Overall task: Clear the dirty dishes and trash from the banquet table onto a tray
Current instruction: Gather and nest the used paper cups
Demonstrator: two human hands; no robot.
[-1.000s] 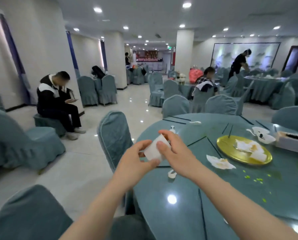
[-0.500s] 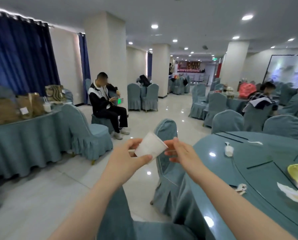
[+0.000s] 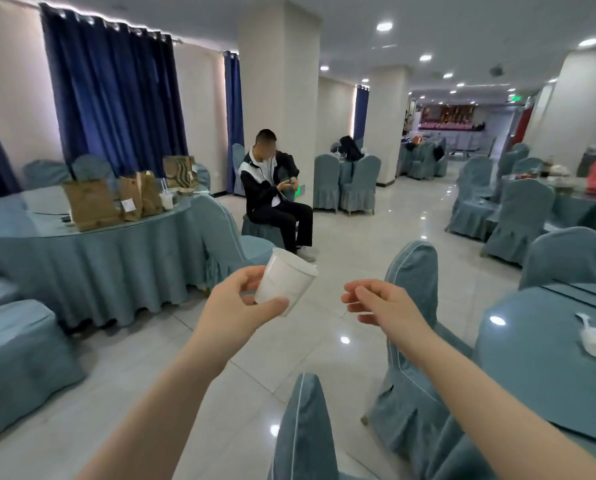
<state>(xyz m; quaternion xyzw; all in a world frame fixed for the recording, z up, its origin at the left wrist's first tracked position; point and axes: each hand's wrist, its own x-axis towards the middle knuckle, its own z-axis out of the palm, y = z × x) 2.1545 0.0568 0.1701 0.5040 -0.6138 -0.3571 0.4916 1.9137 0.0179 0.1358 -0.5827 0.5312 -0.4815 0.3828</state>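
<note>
While the left hand (image 3: 236, 304) pinches a white paper cup (image 3: 284, 285) tilted in mid-air above the floor, the right hand (image 3: 381, 303) hangs just beside it, fingers loosely curled, holding nothing

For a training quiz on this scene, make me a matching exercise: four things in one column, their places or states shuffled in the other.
Things:
1. paper cup
2. right hand
3. paper bags
4. white spoon

Places or states:
A. on the far round table by the curtain
B. held tilted in the left hand
C. lying on the near table at right
D. holding nothing, fingers loosely curled

Pairs: 1-B, 2-D, 3-A, 4-C
</note>
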